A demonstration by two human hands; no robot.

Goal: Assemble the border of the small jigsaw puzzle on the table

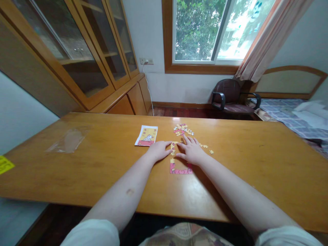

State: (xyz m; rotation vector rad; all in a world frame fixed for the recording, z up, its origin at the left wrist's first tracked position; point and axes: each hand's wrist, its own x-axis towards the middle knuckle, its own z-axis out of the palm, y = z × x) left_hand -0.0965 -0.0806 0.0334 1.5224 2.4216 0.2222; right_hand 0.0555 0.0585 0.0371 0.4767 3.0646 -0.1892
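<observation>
A partly joined jigsaw puzzle frame [180,171] lies flat on the table, pink along its bottom and yellow up its left side. My left hand [159,150] rests at the frame's left edge, fingers stretched toward the yellow pieces. Over the frame's upper right reaches my right hand [191,150], its fingers spread and part of the puzzle hidden beneath. Neither hand shows a piece gripped. Beyond my right fingertips sits a pile of loose puzzle pieces [180,128]. A picture card [147,135] with a white cartoon animal on yellow and pink lies left of my hands.
A few loose yellow pieces [211,152] lie right of my right hand. A clear plastic bag [70,140] is on the left of the wooden table [110,177]. Behind the table stand a glass-doored cabinet [102,51], an office chair [230,97] and a bed [294,111].
</observation>
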